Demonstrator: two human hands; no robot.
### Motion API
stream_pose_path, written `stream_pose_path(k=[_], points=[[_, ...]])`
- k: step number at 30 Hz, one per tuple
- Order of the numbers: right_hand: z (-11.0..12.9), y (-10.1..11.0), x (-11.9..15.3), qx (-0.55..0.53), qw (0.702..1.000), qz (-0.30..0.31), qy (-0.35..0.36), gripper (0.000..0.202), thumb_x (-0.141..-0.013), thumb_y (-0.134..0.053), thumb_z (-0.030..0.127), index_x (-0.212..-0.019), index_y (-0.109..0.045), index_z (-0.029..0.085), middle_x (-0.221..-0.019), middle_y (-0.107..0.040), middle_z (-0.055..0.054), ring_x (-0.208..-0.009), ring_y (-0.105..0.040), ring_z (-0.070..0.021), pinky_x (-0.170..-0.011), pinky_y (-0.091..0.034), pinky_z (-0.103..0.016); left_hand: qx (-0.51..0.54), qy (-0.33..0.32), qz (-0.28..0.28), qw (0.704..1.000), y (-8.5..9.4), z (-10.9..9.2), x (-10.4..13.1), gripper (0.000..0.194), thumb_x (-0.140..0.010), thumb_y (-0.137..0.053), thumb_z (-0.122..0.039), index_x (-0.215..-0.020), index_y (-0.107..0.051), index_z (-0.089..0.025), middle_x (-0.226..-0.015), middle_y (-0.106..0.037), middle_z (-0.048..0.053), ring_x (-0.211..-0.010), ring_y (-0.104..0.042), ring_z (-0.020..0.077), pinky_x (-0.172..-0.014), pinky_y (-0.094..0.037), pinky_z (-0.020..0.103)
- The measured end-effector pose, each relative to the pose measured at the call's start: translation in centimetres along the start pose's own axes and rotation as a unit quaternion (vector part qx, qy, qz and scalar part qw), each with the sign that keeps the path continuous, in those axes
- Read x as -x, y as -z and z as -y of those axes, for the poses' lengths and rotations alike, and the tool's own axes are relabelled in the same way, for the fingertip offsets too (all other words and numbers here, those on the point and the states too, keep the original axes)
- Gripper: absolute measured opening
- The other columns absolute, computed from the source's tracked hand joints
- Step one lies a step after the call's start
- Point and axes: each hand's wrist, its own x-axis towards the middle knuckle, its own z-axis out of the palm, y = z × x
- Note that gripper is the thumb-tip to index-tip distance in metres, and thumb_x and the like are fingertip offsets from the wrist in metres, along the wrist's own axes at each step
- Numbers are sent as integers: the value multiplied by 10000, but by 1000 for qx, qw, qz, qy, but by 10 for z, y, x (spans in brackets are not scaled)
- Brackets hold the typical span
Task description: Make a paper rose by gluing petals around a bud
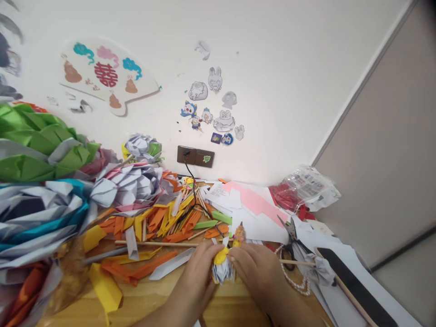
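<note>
A small folded-paper piece (222, 269), yellow on top and white below, is held between my two hands above the wooden table (150, 297). My left hand (197, 274) grips it from the left, fingers closed against its side. From the right, my right hand (257, 268) presses its fingertips to the yellow part. Just beyond the hands stands an orange and yellow object with a dark tip (239, 234). A thin wooden stick (156, 244) lies left of my left hand.
Large folded-paper forms (37, 150) fill the left side. Orange and yellow strips (153, 218) lie scattered near the wall. Scissors (292, 240), a bead string (299, 286), a phone (354, 290), paper sheets (257, 222) and a plastic bag (306, 186) are at the right. A black cable (195, 181) hangs from the socket.
</note>
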Motion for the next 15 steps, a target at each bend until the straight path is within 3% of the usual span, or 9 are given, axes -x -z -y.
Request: stream_pose_path(k=[15], points=[[0,-1,3,32,999,31,20,254,-932,-327,138,-854,-568,144,-579,-554,-6,-513,-505,-142,-475,-328,-264,3,3,-10,1000,0,-2,-2,556,-702,-448,30,-1181,-419,-249,-1034,-563,73,-968,-558,214,-828,-482,342]])
